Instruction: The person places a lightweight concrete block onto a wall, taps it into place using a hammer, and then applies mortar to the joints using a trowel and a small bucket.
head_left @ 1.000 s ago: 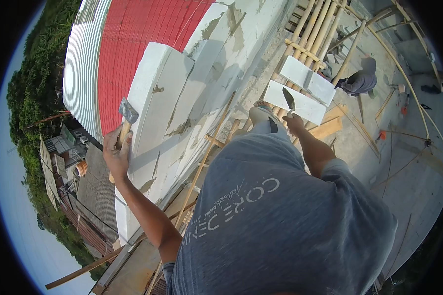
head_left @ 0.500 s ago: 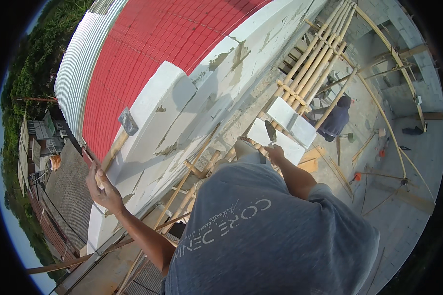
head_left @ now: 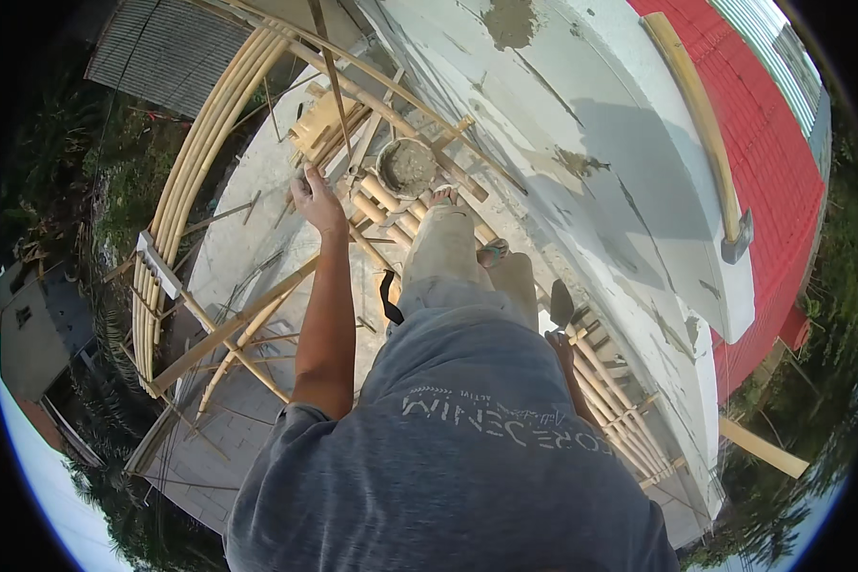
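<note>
My left hand (head_left: 318, 202) is raised at the left over the scaffold, its fingers loosely apart and nothing in them. Low on the right, my right hand (head_left: 561, 345), partly hidden by my shirt, grips a trowel (head_left: 561, 303) with its dark blade pointing away from me. A round bucket (head_left: 383, 178) with grey mortar (head_left: 410, 168) inside stands on the scaffold ahead of my feet. To the right, a hammer (head_left: 704, 114) with a long wooden handle lies along the top of the white block wall (head_left: 629, 143), out of reach of both hands.
Bamboo poles (head_left: 605, 386) form the walkway beside the wall, with gaps between them. More poles (head_left: 224, 95) curve along the left, and a slanting timber (head_left: 243, 319) crosses below my left arm. A red roof (head_left: 782, 191) lies beyond the wall. The ground is far below.
My body and view have turned, putting the wall on my right. My left hand has gone from beside the hammer handle to above the scaffold. The trowel stays in my right hand.
</note>
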The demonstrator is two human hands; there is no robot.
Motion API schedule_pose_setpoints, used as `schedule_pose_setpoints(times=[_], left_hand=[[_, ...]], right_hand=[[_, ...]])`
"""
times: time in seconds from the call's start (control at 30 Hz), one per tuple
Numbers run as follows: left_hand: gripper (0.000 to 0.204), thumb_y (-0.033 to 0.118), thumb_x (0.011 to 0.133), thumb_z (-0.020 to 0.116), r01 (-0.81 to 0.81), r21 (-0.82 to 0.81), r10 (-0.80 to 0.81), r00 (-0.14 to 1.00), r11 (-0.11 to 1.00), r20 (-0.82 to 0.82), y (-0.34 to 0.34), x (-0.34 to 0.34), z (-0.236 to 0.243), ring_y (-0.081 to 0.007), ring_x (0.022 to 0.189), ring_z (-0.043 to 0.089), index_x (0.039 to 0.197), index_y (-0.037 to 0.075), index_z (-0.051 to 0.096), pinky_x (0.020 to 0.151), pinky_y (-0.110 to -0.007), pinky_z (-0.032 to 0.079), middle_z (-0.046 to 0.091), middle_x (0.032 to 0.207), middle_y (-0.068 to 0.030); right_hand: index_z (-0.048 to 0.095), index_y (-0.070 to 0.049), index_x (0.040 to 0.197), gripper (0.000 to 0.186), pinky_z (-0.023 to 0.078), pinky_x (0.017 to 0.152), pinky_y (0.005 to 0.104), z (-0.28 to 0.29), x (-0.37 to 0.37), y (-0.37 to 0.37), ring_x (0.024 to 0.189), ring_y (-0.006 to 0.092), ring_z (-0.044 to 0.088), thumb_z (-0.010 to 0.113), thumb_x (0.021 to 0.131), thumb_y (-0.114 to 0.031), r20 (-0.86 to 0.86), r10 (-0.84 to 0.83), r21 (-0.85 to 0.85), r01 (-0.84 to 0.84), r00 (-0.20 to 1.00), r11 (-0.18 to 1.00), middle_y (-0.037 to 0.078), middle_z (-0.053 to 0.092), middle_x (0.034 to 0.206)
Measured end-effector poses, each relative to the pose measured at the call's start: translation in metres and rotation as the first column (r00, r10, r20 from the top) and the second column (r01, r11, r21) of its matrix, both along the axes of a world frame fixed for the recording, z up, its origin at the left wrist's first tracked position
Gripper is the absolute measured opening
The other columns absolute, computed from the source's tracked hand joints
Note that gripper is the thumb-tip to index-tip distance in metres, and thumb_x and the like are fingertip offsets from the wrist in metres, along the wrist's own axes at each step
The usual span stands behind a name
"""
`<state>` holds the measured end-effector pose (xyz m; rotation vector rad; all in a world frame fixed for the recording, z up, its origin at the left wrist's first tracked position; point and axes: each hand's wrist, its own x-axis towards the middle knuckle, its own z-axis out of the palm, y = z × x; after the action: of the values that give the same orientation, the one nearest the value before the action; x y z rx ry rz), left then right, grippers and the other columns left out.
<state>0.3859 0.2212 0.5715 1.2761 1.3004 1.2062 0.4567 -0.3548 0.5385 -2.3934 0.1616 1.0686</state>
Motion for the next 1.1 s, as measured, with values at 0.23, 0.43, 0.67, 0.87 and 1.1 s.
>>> schedule_pose_setpoints(times=[0.23,0.43,0.67,0.87,1.1], left_hand=[[0.085,0.048,0.081,0.081,0.049,-0.688,-0.372,0.868,0.724,-0.330,-0.033,-0.089,-0.207,-0.0201,0.098,0.063,0.139,-0.006,0.050,0.083,-0.035,0.051,0.065,0.119,-0.0187],[0.093,0.028,0.066,0.090,0.299,-0.621,-0.670,0.520,0.724,-0.530,0.003,-0.008,-0.353,-0.0346,0.112,0.063,0.145,0.004,0.046,0.095,-0.042,0.051,0.058,0.133,-0.0245],[0.057,0.038,0.070,0.084,0.280,-0.854,-0.890,0.268,0.439,-0.370,0.066,0.066,-0.413,-0.0259,0.079,0.072,0.116,0.007,0.071,0.078,-0.040,0.057,0.072,0.085,-0.0142],[0.035,0.042,0.081,0.067,0.570,-0.709,-0.883,0.064,0.415,-0.465,-0.010,0.014,-0.381,-0.0243,0.070,0.071,0.086,0.008,0.076,0.072,-0.040,0.056,0.070,0.073,-0.0123],[0.038,0.041,0.090,0.061,0.561,-0.711,-0.903,0.318,0.424,-0.287,-0.067,0.064,-0.206,-0.0381,0.078,0.069,0.095,0.006,0.074,0.077,-0.044,0.053,0.070,0.081,-0.0219]], right_hand=[[0.059,-0.006,0.093,0.028,0.036,0.040,0.0281,0.017,0.082,0.090,0.045,0.0094,0.045,0.061,0.097,-0.034,-0.344,-0.154,-0.178,0.097,0.926,0.979,0.002,0.049,0.059],[0.057,-0.009,0.090,0.025,0.036,0.042,0.0269,-0.031,0.087,0.146,0.047,0.0086,0.045,0.055,0.100,-0.031,-0.370,-0.224,-0.083,0.208,0.902,0.975,0.000,0.050,0.063],[0.064,-0.004,0.105,0.021,0.040,0.050,0.0250,-0.077,0.066,0.158,0.055,0.0044,0.048,0.065,0.096,-0.023,-0.341,-0.103,-0.120,0.066,0.934,0.991,-0.002,0.054,0.067],[0.064,-0.002,0.115,0.031,0.047,0.056,0.0310,-0.070,0.051,0.175,0.058,0.0115,0.055,0.065,0.097,-0.026,-0.325,0.084,0.016,-0.084,0.942,0.996,0.005,0.060,0.069],[0.064,-0.002,0.119,0.042,0.053,0.076,0.0452,-0.025,0.062,0.160,0.089,0.0404,0.070,0.062,0.096,-0.036,0.070,0.351,0.222,-0.358,0.934,0.907,0.024,0.071,0.089]])
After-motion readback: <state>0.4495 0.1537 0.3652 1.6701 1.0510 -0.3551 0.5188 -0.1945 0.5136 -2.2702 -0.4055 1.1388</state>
